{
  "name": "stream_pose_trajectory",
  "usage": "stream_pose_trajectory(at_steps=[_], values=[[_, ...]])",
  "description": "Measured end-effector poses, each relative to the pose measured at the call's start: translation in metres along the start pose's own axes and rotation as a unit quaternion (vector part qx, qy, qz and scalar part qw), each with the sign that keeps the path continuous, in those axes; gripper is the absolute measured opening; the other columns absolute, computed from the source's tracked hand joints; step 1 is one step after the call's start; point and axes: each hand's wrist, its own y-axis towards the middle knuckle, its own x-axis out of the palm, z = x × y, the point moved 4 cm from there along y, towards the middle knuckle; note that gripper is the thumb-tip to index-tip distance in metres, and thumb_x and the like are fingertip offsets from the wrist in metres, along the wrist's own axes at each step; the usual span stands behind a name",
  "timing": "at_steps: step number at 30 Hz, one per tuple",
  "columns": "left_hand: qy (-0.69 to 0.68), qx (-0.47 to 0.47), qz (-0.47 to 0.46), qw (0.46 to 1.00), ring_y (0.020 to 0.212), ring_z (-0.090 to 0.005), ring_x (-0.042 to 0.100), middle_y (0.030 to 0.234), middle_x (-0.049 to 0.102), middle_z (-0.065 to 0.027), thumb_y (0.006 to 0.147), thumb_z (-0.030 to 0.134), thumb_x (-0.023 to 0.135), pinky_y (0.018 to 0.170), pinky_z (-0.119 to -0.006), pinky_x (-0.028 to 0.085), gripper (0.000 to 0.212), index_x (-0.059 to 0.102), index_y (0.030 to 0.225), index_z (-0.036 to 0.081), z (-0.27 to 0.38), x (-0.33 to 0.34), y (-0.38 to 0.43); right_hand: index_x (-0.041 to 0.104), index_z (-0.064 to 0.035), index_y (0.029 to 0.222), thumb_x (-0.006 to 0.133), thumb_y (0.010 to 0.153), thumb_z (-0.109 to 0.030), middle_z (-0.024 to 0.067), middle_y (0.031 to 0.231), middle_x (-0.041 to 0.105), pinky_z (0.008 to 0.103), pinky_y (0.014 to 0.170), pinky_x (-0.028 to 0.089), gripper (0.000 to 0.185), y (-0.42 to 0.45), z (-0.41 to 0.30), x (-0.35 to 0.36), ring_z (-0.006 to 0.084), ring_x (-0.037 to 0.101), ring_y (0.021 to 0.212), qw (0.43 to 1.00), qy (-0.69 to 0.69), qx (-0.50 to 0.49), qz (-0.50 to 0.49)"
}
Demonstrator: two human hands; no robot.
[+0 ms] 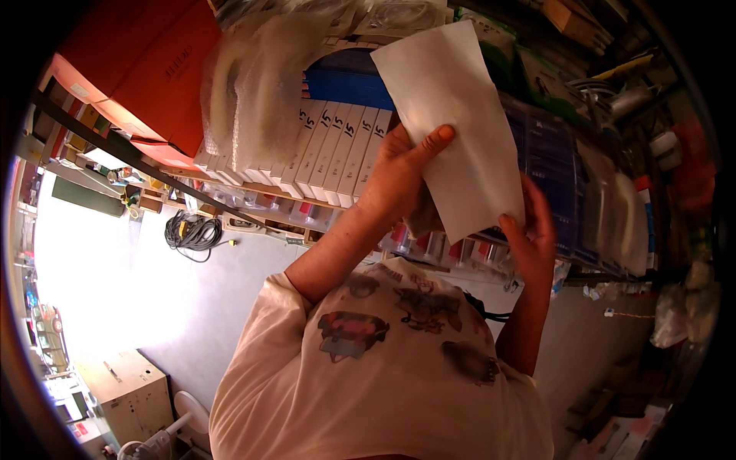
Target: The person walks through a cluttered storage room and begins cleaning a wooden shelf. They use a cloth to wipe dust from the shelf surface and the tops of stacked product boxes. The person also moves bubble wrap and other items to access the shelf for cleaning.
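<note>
A plain, rectangular white sheet (pixel 460 115), apparently paper, is tilted in front of the shelf. My left hand (pixel 411 158) grips it by the left edge, thumb lying flat on the face and fingers hidden behind. At its lower right corner is my right hand (pixel 532 230), the thumb tip over the sheet's front and the fingers bent around the right edge. Behind my left hand stands a row of slim white boxes (pixel 330 149) with handwritten marks. A blue box or binder (pixel 348 80) lies above that row, partly covered by the sheet.
Bubble-wrapped items (pixel 259 86) and a large red box (pixel 149 75) occupy the shelf's left. Blue packages (pixel 549 172) stand at right. Clear drawers (pixel 414 241) run beneath the shelf. A coiled black cable (pixel 194 230) lies on the floor, with a beige cabinet (pixel 123 391) at lower left.
</note>
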Motion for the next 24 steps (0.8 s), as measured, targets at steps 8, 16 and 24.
stream_pose_trajectory(at_steps=[8,16,24], values=[[-0.015,-0.001,-0.008,1.000,0.084,-0.0162,0.065,0.097,0.067,-0.0088,0.089,0.026,0.067,0.076,-0.030,0.053,0.035,0.059,0.112,0.001,0.008,-0.016,0.004,0.052,0.0027,0.127,0.068,0.084,-0.002,0.0106,0.104,0.067,0.0310,0.085,0.051,0.046,-0.026,0.010,-0.004,0.0159,0.065,0.093,0.990,0.070,0.072,-0.098],[0.059,-0.023,-0.017,0.998,0.081,-0.0113,0.064,0.093,0.069,-0.0060,0.092,0.026,0.063,0.072,-0.026,0.051,0.029,0.063,0.105,0.000,0.003,-0.017,-0.006,0.058,-0.0007,0.105,0.074,0.078,-0.001,0.0052,0.092,0.066,0.0260,0.075,0.053,0.032,-0.030,0.022,0.029,0.0118,0.064,0.089,0.991,0.106,0.053,-0.061],[0.023,-0.050,-0.025,0.998,0.079,-0.0116,0.065,0.092,0.069,-0.0068,0.092,0.024,0.064,0.072,-0.027,0.052,0.028,0.063,0.106,0.000,-0.009,-0.026,-0.009,0.057,-0.0037,0.103,0.076,0.077,-0.005,0.0007,0.092,0.065,0.0207,0.068,0.046,0.032,-0.031,0.036,0.049,0.0061,0.060,0.081,0.992,0.107,0.047,-0.053]])
